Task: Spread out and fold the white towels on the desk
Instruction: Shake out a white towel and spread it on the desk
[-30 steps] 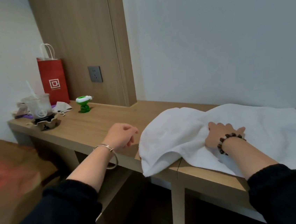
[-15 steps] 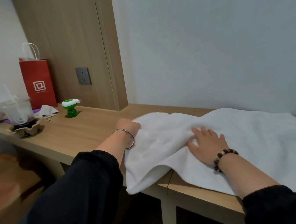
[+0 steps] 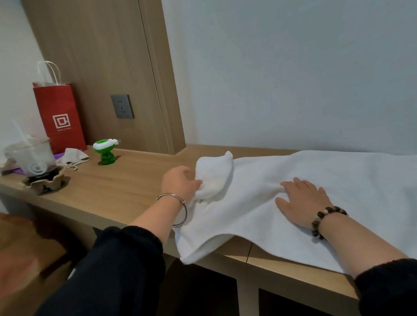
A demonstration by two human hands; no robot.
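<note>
fingers (image 3: 194, 182) of the left hand (image 3: 179, 184), at the centre of the frame, are curled and pinching a bunched corner of the white towel (image 3: 346, 182), holding it raised off the tabletop (image 3: 118, 188) so a small peak of cloth stands above the knuckles. a second ago this hand hung free over bare wood, short of the cloth; half a second ago it had just reached the towel's left edge. now it has a hold. the right hand (image 3: 302, 202), right of centre, lies flat with fingers spread and palm down on the towel, where a second ago it was gripping a fold; it now acts as an anchor.

the towel itself lies across the right half of the tabletop, its near left corner drooping over the front edge, its left end crumpled, the right part fairly flat. with one hand pinning and the other gripping, the likely step is pulling the left end out to open it, so spreading is under way and folding has not begun.

at the left of the frame a red paper bag (image 3: 59, 117), a plastic cup (image 3: 35, 158) and a small green figure (image 3: 105, 152) stand well apart from the towel.
</note>
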